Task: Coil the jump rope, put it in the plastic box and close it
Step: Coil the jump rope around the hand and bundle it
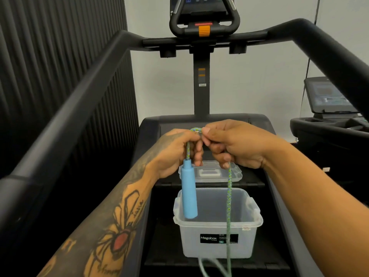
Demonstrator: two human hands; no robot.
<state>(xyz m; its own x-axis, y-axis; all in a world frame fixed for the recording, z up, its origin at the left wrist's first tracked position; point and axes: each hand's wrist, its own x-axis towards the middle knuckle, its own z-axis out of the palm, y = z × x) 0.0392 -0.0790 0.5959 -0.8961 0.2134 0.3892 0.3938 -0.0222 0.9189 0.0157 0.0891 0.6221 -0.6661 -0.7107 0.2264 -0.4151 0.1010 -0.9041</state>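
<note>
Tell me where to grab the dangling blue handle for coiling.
Grip the blue handle round its middle, coming from the right: it hangs near upright on the rope below the left hand, a cylinder, with the left forearm on its other side.

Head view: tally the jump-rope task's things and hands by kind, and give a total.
Jump rope: 1 (one blue handle showing)
Plastic box: 1
Lid: 1
Hands: 2, left hand and right hand
Total: 5
</note>
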